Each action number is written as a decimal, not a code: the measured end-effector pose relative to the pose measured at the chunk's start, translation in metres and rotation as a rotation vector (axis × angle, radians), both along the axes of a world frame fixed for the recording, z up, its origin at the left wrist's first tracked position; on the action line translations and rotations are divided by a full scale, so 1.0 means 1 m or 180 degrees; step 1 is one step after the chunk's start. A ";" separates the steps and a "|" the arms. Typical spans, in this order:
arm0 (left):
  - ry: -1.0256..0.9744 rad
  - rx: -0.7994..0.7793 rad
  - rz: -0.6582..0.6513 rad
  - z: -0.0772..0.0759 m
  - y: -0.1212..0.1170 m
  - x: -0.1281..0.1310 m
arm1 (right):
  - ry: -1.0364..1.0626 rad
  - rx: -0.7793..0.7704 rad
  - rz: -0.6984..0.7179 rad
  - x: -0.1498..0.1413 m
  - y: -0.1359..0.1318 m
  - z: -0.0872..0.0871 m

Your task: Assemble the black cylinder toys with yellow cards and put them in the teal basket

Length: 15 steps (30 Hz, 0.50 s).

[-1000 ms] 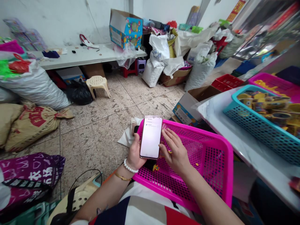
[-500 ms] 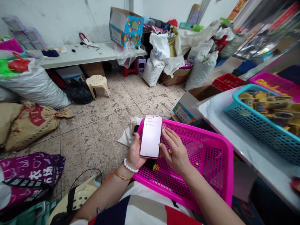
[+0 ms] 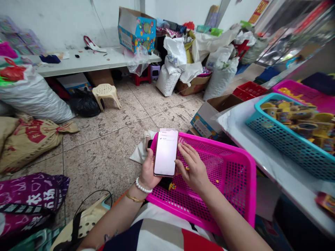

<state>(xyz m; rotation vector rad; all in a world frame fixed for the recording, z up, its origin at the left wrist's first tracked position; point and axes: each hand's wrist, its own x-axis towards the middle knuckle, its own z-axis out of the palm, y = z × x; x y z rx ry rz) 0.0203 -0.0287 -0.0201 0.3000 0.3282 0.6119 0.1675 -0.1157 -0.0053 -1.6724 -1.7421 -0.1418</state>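
My left hand (image 3: 150, 172) is wrapped around the lower left side of a smartphone (image 3: 166, 153), whose bright, mostly white screen faces me. Its small text is too fine to read. By the phone's right edge, my right hand (image 3: 193, 169) has its fingers stretched out and apart, the tips close to the edge; whether they touch it I cannot tell. Beneath both hands a pink plastic basket (image 3: 237, 184) lies across my lap. A few small yellow pieces (image 3: 172, 186) show in it, near a dark item partly hidden by my left hand.
On the right, a marble-patterned table (image 3: 232, 120) bears a blue basket (image 3: 282, 137) of yellow cup-like parts. An open carton (image 3: 206, 120) stands beside it. A cream stool (image 3: 106, 93) is on the floor ahead. Sacks (image 3: 47, 96) line the left; a long white bench (image 3: 78, 64) runs along the wall.
The whole view has shifted slightly, so everything sits a little further left. Both hands and the phone keep nearly the same pose over the basket.
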 end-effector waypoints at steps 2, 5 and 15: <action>-0.0014 -0.0005 -0.0018 -0.001 0.000 0.000 | 0.0003 0.0006 -0.0006 0.000 0.000 0.000; -0.0013 -0.0012 -0.0017 -0.002 0.000 0.000 | 0.0015 0.0005 0.0006 -0.001 0.000 0.000; -0.0017 0.0033 -0.0028 -0.004 0.001 0.001 | 0.0053 -0.0011 0.0010 0.000 0.000 -0.001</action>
